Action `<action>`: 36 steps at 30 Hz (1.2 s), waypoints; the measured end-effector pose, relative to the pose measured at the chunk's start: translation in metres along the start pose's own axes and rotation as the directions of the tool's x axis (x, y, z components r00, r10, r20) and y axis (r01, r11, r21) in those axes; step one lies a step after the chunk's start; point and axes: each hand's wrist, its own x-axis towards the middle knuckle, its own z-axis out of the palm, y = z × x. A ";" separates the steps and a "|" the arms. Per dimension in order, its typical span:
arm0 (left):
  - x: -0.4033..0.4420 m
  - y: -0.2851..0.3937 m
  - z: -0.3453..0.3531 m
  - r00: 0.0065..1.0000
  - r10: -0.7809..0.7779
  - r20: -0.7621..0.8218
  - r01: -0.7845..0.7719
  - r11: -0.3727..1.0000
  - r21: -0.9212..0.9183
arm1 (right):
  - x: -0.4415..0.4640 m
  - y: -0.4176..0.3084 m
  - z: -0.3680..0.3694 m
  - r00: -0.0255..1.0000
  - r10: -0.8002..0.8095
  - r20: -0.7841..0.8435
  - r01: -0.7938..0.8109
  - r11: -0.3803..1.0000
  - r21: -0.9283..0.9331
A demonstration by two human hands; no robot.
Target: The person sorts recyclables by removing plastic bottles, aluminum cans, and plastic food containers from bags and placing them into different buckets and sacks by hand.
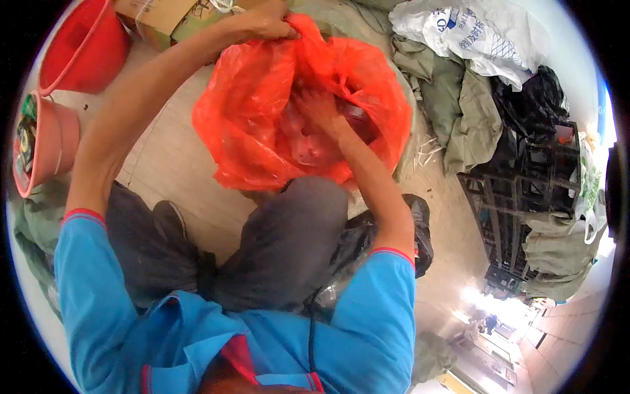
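Observation:
A large red plastic bag (243, 118) stands in front of my knees with its mouth spread wide. My left hand (272, 23) is closed around the bag's far rim. Down inside the bag is my right hand (319, 110), its fingers apart and touching the inside near the contents. Clear, shiny plastic items (312, 148) lie beneath it, tinted red; their exact kind cannot be made out. Part of the bag's inside is hidden by the folds and my right forearm.
At left are a red bucket (88, 49) and a pink bucket (56, 141) filled with small items. Cardboard boxes (154, 20) stand behind. On the right are green cloth (469, 118), a white plastic bag (469, 33), black plastic bags (535, 102) and a dark rack (518, 187).

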 end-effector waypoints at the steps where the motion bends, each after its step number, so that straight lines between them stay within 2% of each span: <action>1: -0.001 -0.001 -0.001 1.000 -0.004 -0.002 0.004 1.000 0.003 | 0.004 0.003 0.013 0.998 0.056 0.022 -0.058 0.996 0.064; 2: -0.001 -0.001 -0.003 1.000 -0.002 -0.008 0.001 1.000 -0.024 | 0.004 0.010 0.043 0.994 0.052 -0.097 -0.045 0.996 0.078; 4: -0.007 0.006 -0.007 1.000 -0.003 -0.013 0.002 0.998 -0.057 | -0.002 0.007 0.029 0.977 0.045 -0.209 -0.027 0.996 0.091; 5: -0.011 0.012 -0.012 0.998 -0.064 0.027 0.066 0.994 -0.083 | -0.013 0.007 0.012 0.988 0.152 -0.007 -0.143 0.948 0.283; 6: -0.014 0.017 -0.013 0.990 -0.121 0.074 0.129 0.986 -0.107 | -0.028 0.006 0.004 0.976 0.187 0.108 -0.214 0.905 0.368; 7: -0.012 0.013 -0.010 0.990 -0.119 0.079 0.127 0.985 -0.113 | -0.042 0.005 -0.002 0.950 0.219 0.222 -0.297 0.851 0.432; 9: -0.008 0.008 -0.007 0.995 -0.078 -0.055 0.078 0.997 -0.016 | -0.064 0.007 0.001 0.919 0.174 0.355 -0.329 0.835 0.441; 10: -0.008 0.008 -0.007 0.995 -0.079 -0.055 0.078 0.997 -0.017 | -0.068 0.011 0.000 0.918 0.174 0.356 -0.329 0.835 0.441; 12: -0.009 0.007 -0.006 0.996 -0.085 -0.016 0.083 0.994 -0.064 | -0.074 0.018 -0.005 0.850 0.078 0.522 -0.328 0.853 0.407; 15: -0.006 0.007 -0.003 0.995 -0.104 0.005 0.104 0.988 -0.113 | -0.078 0.026 0.009 0.813 0.110 0.571 -0.340 0.887 0.313; 16: -0.005 0.007 -0.003 0.994 -0.105 0.005 0.105 0.988 -0.113 | -0.079 0.020 -0.006 0.813 0.110 0.572 -0.340 0.886 0.314; 18: -0.006 0.007 -0.002 0.999 -0.048 -0.023 0.047 0.997 -0.064 | -0.084 0.008 -0.032 0.871 0.113 0.478 -0.408 0.708 0.576; 19: -0.008 0.009 -0.003 0.999 -0.049 -0.022 0.047 0.997 -0.063 | -0.085 0.010 -0.024 0.871 0.113 0.478 -0.408 0.707 0.577; 21: -0.012 0.013 -0.006 0.994 -0.101 0.048 0.107 0.983 -0.148 | -0.089 0.013 0.004 0.918 0.088 0.388 -0.368 0.555 0.746; 22: -0.011 0.013 -0.006 0.994 -0.101 0.049 0.107 0.983 -0.147 | -0.090 0.013 0.013 0.918 0.088 0.387 -0.368 0.554 0.747; 24: -0.010 0.013 -0.006 0.991 -0.119 0.059 0.122 0.991 -0.060 | -0.094 0.014 0.030 0.972 0.001 0.233 -0.208 0.460 0.863; 25: -0.011 0.013 -0.007 0.991 -0.120 0.062 0.124 0.990 -0.061 | -0.097 0.014 0.038 0.972 0.001 0.236 -0.210 0.458 0.864; 27: -0.012 0.012 -0.007 0.996 -0.089 -0.024 0.090 0.996 0.020 | -0.106 0.011 0.045 0.974 0.130 0.184 -0.217 0.321 0.922; 28: -0.011 0.011 -0.007 0.996 -0.088 -0.023 0.089 0.996 0.020 | -0.108 0.009 0.042 0.974 0.132 0.185 -0.218 0.321 0.922; 29: -0.010 0.010 -0.008 0.995 -0.095 -0.004 0.095 0.995 0.021 | -0.111 0.008 0.038 0.968 0.127 0.216 -0.239 0.205 0.949; 31: -0.007 0.008 -0.008 0.995 -0.099 0.016 0.098 0.995 0.024 | -0.111 0.002 0.015 0.962 0.123 0.244 -0.256 0.085 0.963; 34: -0.003 0.001 -0.003 0.998 -0.063 -0.025 0.065 0.996 0.060 | -0.109 -0.002 -0.001 0.904 0.141 0.403 -0.414 0.061 0.908; 36: -0.003 0.003 -0.003 0.997 -0.058 -0.057 0.064 0.992 0.107 | -0.108 0.001 0.011 0.885 0.138 0.445 -0.465 0.187 0.866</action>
